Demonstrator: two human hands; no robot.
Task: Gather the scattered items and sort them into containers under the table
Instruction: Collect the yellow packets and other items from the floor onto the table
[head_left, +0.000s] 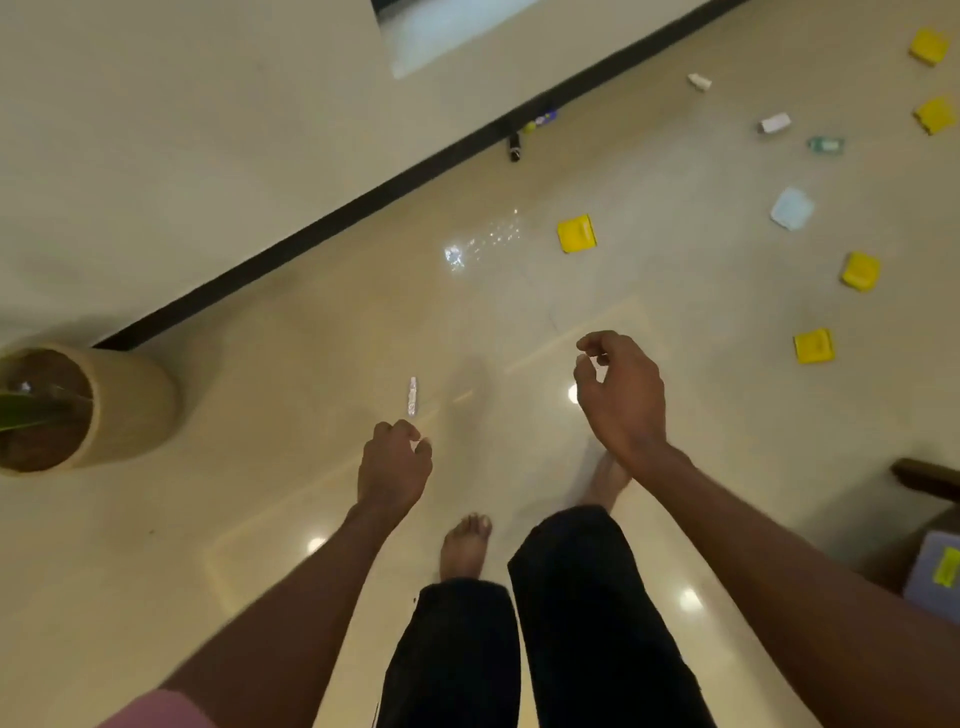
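Both hands, left hand (393, 465) and right hand (621, 395), are hanging over the floor (260, 519) with fingers loosely curled, holding nothing. Yellow items (576, 234) and small bottles (774, 123) are lying scattered ahead, well apart.

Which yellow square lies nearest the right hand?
The yellow square just right of the right hand, lowest in view. The other four yellow ones lie farther up the floor, toward the wall and the top right corner.

planter (130, 410) – left, by wall | scattered packets (576, 234) – floor, right
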